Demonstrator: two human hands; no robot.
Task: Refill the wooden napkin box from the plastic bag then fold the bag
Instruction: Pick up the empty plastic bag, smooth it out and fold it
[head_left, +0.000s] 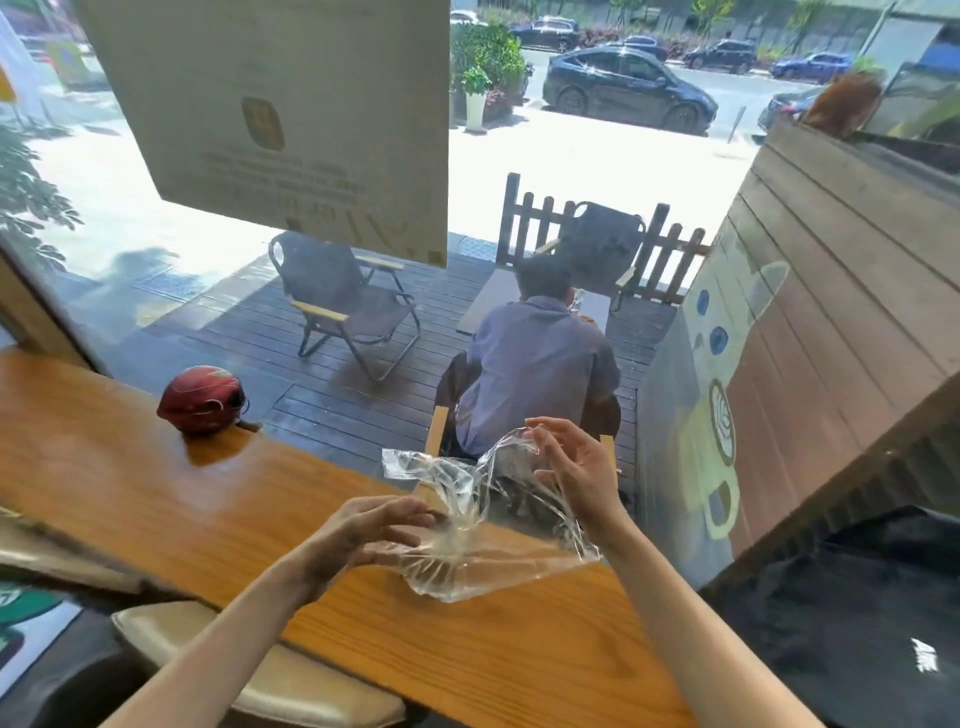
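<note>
A clear, crumpled plastic bag (467, 551) lies partly on the wooden counter (156, 493), with its upper part lifted in the air. My right hand (574, 475) pinches a top edge of the bag and holds it up. My left hand (371, 530) rests on the bag's lower left part, fingers spread and curled over the plastic. The bag looks empty. No wooden napkin box is in view.
A red helmet (202, 399) sits on the counter by the window glass. A padded stool seat (270, 680) stands under the counter's near edge. A dark bag (857, 613) lies at the right. Outside, a person sits on a deck with folding chairs.
</note>
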